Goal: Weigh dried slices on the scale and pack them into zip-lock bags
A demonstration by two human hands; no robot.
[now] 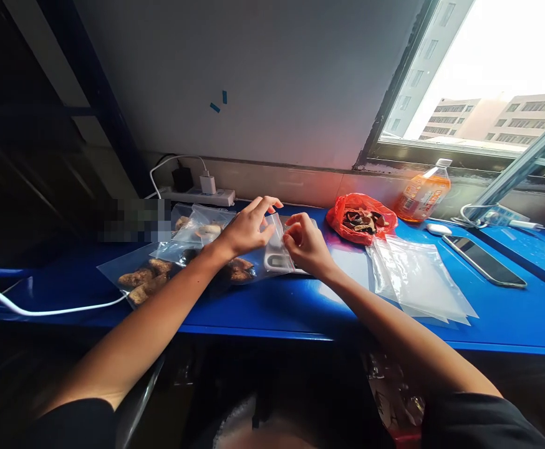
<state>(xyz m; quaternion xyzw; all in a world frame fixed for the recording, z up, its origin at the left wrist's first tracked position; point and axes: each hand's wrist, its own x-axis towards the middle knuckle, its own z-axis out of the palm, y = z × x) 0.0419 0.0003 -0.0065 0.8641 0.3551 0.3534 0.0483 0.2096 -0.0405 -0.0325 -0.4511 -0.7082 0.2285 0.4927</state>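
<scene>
A clear zip bag [258,257] lies across the middle of the desk, with brown dried pieces [241,269] in its left end. My right hand [307,244] is curled in a pinch at the bag's right edge, the mouth end. Over the bag hovers my left hand [249,229], fingers stretched out and bent, thumb apart and close to the bag's top. Partly beneath the bag and my right hand sits a small white scale [277,260] with a grey display. Left of my forearm are other clear bags [113,267] holding brown lumps [147,284].
A red plastic bag [335,218] of dark dried slices stands at the back right. Beside it are an orange drink bottle [424,193], a stack of clear bags [422,280] and a phone [484,260]. A power strip [223,197] lies along the wall; a white cable [67,312] crosses the left.
</scene>
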